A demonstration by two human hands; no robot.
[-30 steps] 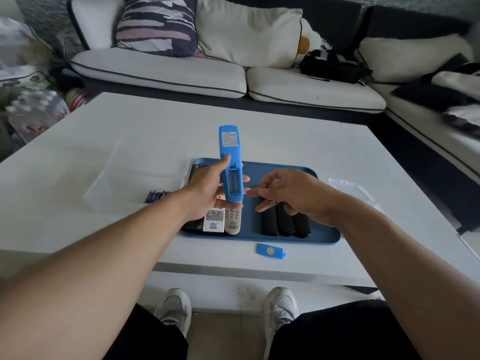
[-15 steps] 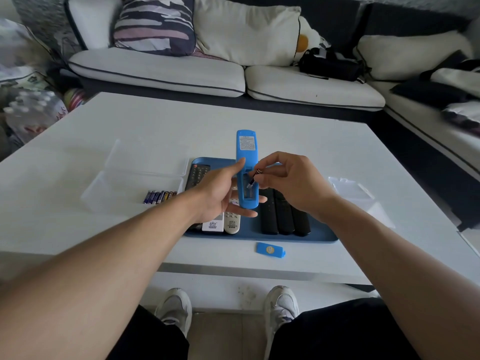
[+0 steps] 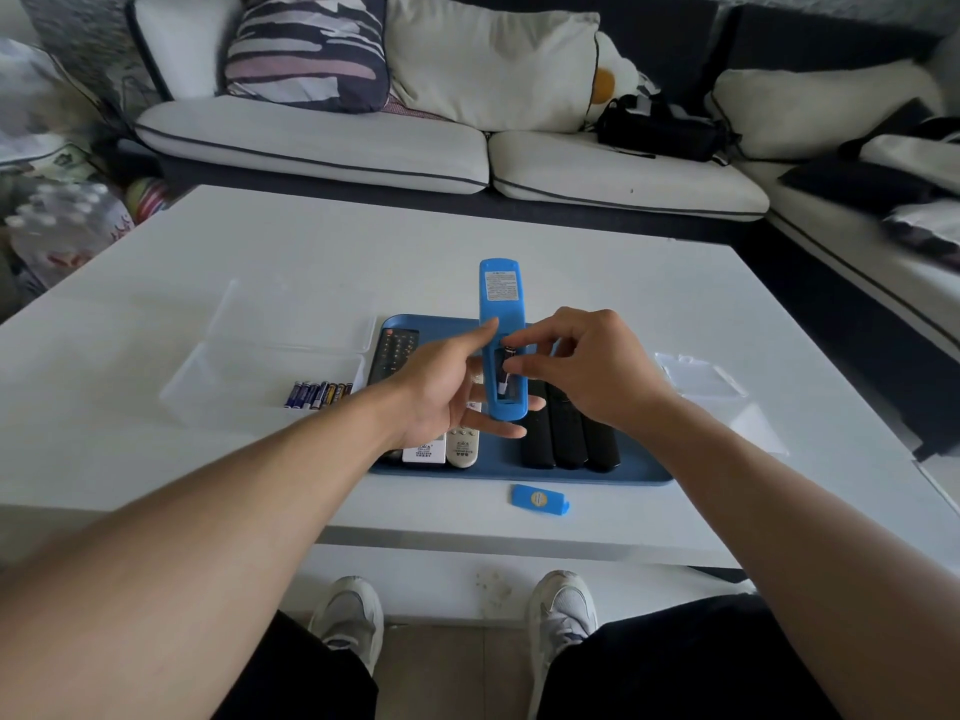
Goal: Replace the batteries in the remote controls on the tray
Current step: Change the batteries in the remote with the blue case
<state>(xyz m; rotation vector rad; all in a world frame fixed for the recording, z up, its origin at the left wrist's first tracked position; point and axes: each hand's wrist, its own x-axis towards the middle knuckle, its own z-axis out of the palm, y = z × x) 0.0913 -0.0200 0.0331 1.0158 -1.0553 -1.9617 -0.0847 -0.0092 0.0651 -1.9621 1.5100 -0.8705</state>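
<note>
From the head camera, your left hand [image 3: 441, 392] holds the blue remote [image 3: 501, 340] back side up above the blue tray [image 3: 644, 472], thumb on its left edge and fingers underneath. Your right hand [image 3: 587, 376] pinches a battery [image 3: 505, 368] that sits tilted in the open compartment, one end in and the other raised.

To do this step well, I would keep the left hand's hold steady, match the battery's flat end to the spring side, press that end in first, then roll the raised end down until it lies flush. Check the polarity marks, which are too small to read here. The blue battery cover [image 3: 540, 498] lies on the table [image 3: 519, 241] near its front edge, just in front of the tray, ready for closing.

The tray holds a black buttoned remote [image 3: 395, 350] at its left end, two pale remotes [image 3: 447, 449] toward the front, and three black remotes [image 3: 569, 439] side by side at the right. Left of the tray, a clear plastic box [image 3: 249, 376] holds a row of batteries [image 3: 318, 394] in its right front corner. A clear lid [image 3: 701, 376] lies right of the tray.
</note>
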